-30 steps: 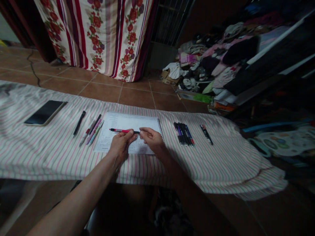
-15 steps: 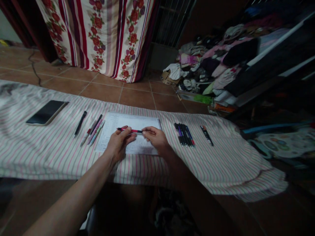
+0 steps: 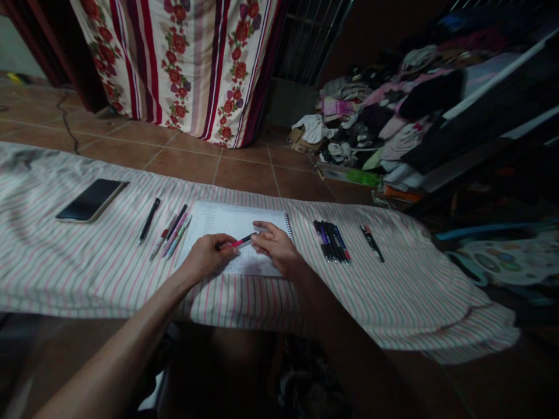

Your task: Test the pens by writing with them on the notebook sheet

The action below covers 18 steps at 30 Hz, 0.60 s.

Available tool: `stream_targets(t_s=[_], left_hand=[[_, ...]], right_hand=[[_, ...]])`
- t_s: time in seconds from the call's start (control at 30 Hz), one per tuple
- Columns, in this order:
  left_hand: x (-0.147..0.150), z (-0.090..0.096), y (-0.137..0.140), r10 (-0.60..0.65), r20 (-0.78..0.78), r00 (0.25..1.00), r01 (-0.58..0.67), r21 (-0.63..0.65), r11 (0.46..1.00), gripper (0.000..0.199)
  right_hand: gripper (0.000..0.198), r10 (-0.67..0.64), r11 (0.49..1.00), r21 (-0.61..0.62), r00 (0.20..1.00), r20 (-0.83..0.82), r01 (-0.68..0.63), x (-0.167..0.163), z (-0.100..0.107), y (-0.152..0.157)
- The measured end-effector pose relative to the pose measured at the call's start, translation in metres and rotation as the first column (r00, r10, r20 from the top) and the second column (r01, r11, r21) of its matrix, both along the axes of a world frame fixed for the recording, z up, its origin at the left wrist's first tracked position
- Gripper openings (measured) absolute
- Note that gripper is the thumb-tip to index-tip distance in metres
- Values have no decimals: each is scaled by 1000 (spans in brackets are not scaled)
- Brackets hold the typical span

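Note:
A slim red and black pen (image 3: 243, 240) is held between my two hands, tilted with its dark end up to the right. My left hand (image 3: 209, 253) is closed round its red end, which the fingers partly hide. The fingers of my right hand (image 3: 276, 247) pinch the dark end, with the index finger raised off it. Under both hands lies a spiral notebook (image 3: 213, 214) with writing on its open page. Left of it are several pens (image 3: 172, 235) side by side and a separate black pen (image 3: 149, 221). Several dark pens (image 3: 332, 241) lie in a row to its right.
A dark-screened phone (image 3: 91, 199) rests at the left of the striped cloth (image 3: 109, 262). Two or so pens (image 3: 371, 242) lie together at the far right. Beyond are a floral curtain (image 3: 196, 70), the tiled floor (image 3: 244, 174) and heaped clothes (image 3: 384, 110).
The pen has gone from nearly level to tilted, its left end lower. My left hand has slid lower and covers more of it. My right index finger has lifted. The view shifted slightly.

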<state>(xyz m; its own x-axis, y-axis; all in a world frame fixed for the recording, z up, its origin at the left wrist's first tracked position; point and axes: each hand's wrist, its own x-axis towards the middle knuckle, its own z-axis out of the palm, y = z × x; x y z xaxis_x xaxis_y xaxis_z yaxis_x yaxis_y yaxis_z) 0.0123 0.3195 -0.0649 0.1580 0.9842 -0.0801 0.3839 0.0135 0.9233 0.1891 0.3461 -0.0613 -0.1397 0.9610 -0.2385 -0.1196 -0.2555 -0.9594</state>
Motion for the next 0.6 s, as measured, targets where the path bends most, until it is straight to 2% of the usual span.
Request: stream_targets(t_s=[0.1,0.2,0.4,0.6], left_hand=[[1,-3,0,65,-203,977,-41,120,992,25],[5,0,-2,122,-281,952,-73,179,981,26],[9,2,-8,186,-357,915,-88,273,958,26],[8,2,-9,155,-432,888,-39,264,964,26]], right_hand=[[35,-134,985,-124,987,-88,123,-15,3,-4],[20,-153,972,-195,983,-105,131,-27,3,-6],[26,-224,965,-173,963,-150,198,-42,-4,-6],[22,-172,979,-146,966,-191,146,-43,-10,-2]])
